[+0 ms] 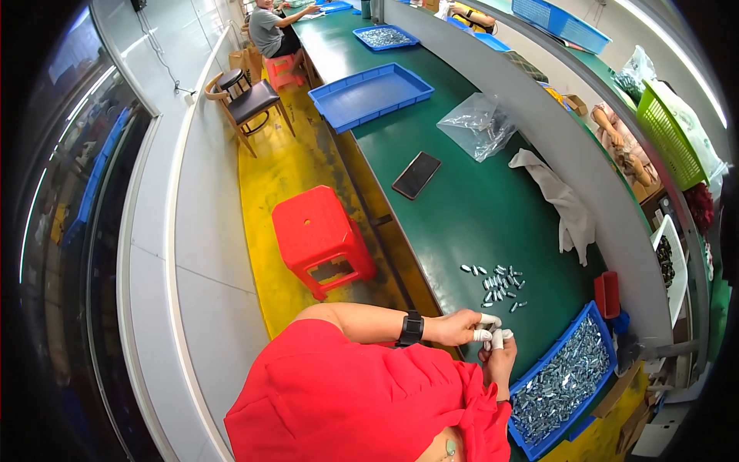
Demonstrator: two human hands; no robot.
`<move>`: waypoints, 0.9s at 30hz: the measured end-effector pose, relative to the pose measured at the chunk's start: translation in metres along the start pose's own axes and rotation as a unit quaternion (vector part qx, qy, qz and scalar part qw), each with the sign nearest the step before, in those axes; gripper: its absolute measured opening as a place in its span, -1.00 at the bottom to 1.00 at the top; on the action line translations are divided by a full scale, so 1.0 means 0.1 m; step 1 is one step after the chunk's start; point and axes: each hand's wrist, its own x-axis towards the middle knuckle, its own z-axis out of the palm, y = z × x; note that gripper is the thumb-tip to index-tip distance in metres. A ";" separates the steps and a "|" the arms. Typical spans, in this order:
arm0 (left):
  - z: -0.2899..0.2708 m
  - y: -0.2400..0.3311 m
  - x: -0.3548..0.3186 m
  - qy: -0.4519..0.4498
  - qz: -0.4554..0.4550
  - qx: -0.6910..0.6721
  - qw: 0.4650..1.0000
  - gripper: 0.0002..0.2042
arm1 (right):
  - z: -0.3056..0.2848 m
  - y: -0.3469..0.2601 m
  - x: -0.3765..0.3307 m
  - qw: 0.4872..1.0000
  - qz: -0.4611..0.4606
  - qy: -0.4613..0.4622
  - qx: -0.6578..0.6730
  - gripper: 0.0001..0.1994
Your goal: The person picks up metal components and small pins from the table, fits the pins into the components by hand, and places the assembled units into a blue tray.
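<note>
My left hand [460, 327], with a black watch on its wrist, meets my right hand [501, 358] over the near edge of the green table. White covers wrap several fingertips of both hands. Their fingers are closed and pressed together at the tips; whatever they hold is too small and covered to make out. Just beyond lies a loose group of small shiny metal pieces [499, 285] on the tabletop. Close by my right hand, a blue tray [536, 368] is filled with many similar metal pieces [566, 377].
A red box [606, 295] stands beside the filled tray. Farther along the green table [400, 219] lie a white cloth [558, 202], a phone [416, 175], a clear plastic bag [479, 127] and a blue tray [371, 96]. A red stool [312, 227] stands left; a person [271, 32] sits far off.
</note>
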 end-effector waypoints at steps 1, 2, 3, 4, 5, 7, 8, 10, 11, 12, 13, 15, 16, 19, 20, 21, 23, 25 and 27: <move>0.06 0.03 0.01 0.003 -0.004 0.001 1.000 -0.64 | -0.05 0.00 0.00 0.998 0.027 -0.015 0.053 -0.87; 0.08 0.07 0.03 0.007 -0.003 0.011 1.000 -0.64 | -0.10 0.01 0.00 0.992 0.054 -0.030 0.106 -0.87; 0.09 0.10 0.06 0.010 -0.001 0.022 1.000 -0.65 | -0.11 0.00 0.01 0.992 0.057 -0.032 0.107 -0.87; 0.09 0.13 0.07 0.009 0.000 0.032 0.999 -0.65 | -0.07 -0.03 0.03 0.990 0.063 -0.025 0.122 -0.87; 0.09 0.12 0.08 0.006 -0.002 0.032 0.999 -0.65 | -0.03 -0.05 0.04 0.988 0.067 -0.016 0.137 -0.87; 0.08 0.11 0.09 0.000 -0.001 0.056 0.998 -0.65 | -0.02 -0.03 0.03 0.986 0.070 -0.002 0.154 -0.87; 0.07 0.10 0.10 -0.005 0.001 0.067 0.998 -0.65 | -0.04 0.00 0.03 0.987 0.070 -0.007 0.148 -0.88; 0.03 0.05 0.11 -0.011 -0.029 0.005 0.999 -0.65 | 0.00 0.07 0.06 0.988 0.066 -0.014 0.135 -0.88; 0.00 0.04 0.13 -0.009 -0.061 -0.055 0.997 -0.65 | 0.05 0.08 0.07 0.989 0.063 -0.005 0.135 -0.88; -0.04 0.03 0.14 -0.009 -0.093 -0.116 0.989 -0.65 | 0.10 0.10 0.07 0.996 0.023 0.024 0.079 -0.90; -0.13 0.01 0.16 -0.022 -0.094 -0.122 0.988 -0.65 | 0.16 0.12 0.06 0.998 -0.015 0.055 0.022 -0.91; -0.31 -0.11 0.27 -0.039 -0.171 0.003 0.984 -0.67 | 0.22 0.10 0.02 0.992 -0.045 0.108 -0.044 -0.93; -0.40 -0.21 0.32 -0.055 -0.208 0.065 0.974 -0.68 | 0.25 0.04 0.01 0.968 -0.133 0.125 -0.170 -0.93; -0.97 -0.57 0.29 0.055 -0.254 -0.201 0.944 -0.75 | 0.11 -0.15 -0.01 0.857 -0.226 0.201 -0.416 -0.91; -1.10 -0.64 0.27 0.098 -0.260 -0.185 0.943 -0.76 | -0.06 -0.19 0.02 0.860 -0.181 0.243 -0.410 -0.90; -1.17 -0.30 0.26 0.082 -0.222 -0.179 0.955 -0.74 | -0.36 -0.18 -0.04 0.815 -0.166 0.314 -0.458 -0.88; -1.36 -0.28 0.26 0.068 -0.250 -0.156 0.953 -0.71 | -1.11 0.07 -0.23 0.739 -0.104 0.437 -0.502 -0.81; -1.34 -0.40 0.31 0.023 -0.268 -0.142 0.953 -0.68 | -1.47 0.24 -0.38 0.684 -0.057 0.487 -0.540 -0.67; -1.35 -0.46 0.27 0.024 -0.271 -0.179 0.945 -0.67 | -1.26 0.20 -0.22 0.729 -0.083 0.455 -0.505 -0.62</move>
